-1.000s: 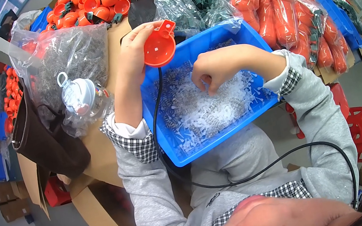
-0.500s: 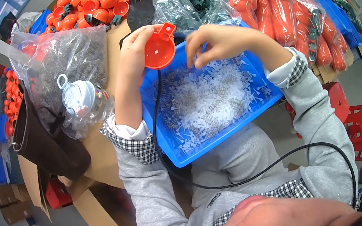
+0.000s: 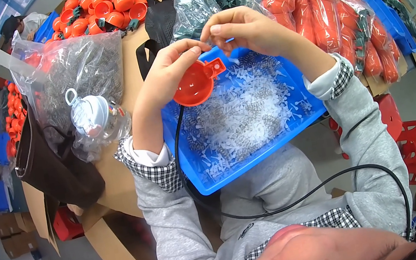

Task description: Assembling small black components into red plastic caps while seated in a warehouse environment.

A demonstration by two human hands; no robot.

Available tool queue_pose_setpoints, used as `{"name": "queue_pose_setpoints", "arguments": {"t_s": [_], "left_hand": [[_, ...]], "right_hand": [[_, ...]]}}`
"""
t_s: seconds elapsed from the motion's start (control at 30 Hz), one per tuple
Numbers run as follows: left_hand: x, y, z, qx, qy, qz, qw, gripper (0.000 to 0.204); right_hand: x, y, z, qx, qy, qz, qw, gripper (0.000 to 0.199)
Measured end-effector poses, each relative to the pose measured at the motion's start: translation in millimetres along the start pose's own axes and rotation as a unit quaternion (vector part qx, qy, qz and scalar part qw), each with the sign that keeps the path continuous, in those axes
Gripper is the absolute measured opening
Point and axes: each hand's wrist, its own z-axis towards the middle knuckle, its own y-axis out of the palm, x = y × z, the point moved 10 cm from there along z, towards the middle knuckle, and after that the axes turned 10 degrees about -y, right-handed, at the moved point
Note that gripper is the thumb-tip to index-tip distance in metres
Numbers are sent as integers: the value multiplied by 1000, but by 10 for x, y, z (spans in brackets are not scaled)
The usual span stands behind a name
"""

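Note:
My left hand [image 3: 169, 76] grips an orange-red plastic cup [image 3: 193, 87] with a short square tab, its hollow side facing up. The tab points to the right. Just beyond it, my right hand [image 3: 249, 29] is closed in a pinch, its fingertips close to those of my left hand. Whatever it pinches is hidden, though a small white bit shows below the fingers. Under both hands a blue tray [image 3: 265, 152] rests at my lap, holding many small white plastic pins [image 3: 268, 128] mixed with small metal springs [image 3: 256, 105].
A clear bag of springs [image 3: 84, 62], a pale blue bottle [image 3: 91, 116] and a brown bag [image 3: 57, 166] are at left. Behind lie loose orange cups [image 3: 115, 2], a bag of dark green parts [image 3: 204, 6] and bagged cups [image 3: 320, 12]. A black cable [image 3: 179, 129] runs by my left arm.
The cup has come down and nearer, its tab swinging to the right. My right hand has risen from over the pins to beside my left fingertips.

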Motion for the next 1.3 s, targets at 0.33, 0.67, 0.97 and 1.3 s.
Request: {"name": "queue_pose_setpoints", "arguments": {"t_s": [0.33,0.67,0.97,1.3], "left_hand": [[67,-57,-11,56,24,-19,998,23],[5,-41,18,21,43,31,998,22],[35,-36,-3,33,46,72,996,32],[1,-86,0,29,56,38,997,30]], "right_hand": [[-216,0,-6,17,-114,-211,971,16],[-258,-44,12,59,-164,-173,969,17],[-191,-23,11,88,-151,-153,973,16],[-119,22,16,91,-102,-147,980,18]]}}
